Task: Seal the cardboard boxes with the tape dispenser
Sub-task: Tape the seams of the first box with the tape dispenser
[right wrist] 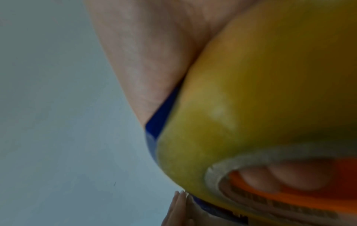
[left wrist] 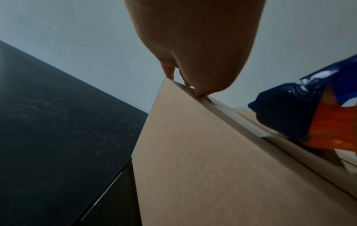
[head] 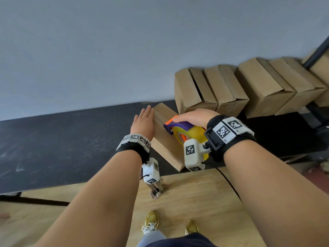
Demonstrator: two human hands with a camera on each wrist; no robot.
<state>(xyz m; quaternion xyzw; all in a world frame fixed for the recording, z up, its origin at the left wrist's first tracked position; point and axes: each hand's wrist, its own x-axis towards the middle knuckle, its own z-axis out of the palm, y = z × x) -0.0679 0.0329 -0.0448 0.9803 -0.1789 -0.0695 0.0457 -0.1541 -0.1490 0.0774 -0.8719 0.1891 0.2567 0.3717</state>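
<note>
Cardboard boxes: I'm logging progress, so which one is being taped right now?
The lone box at the black table's front edge, apart from the row against the wall. The left hand lies flat on it and the right hand holds the tape dispenser on it.

Both bare forearms reach forward, banded at the wrists, the left hand (head: pixel 143 122) flat with fingers straight and together, pressing the far left edge of the box (head: pixel 166 139), while the right hand (head: pixel 195 117), just to its right, curls over the tape dispenser (head: pixel 185 130) it grips.
</note>
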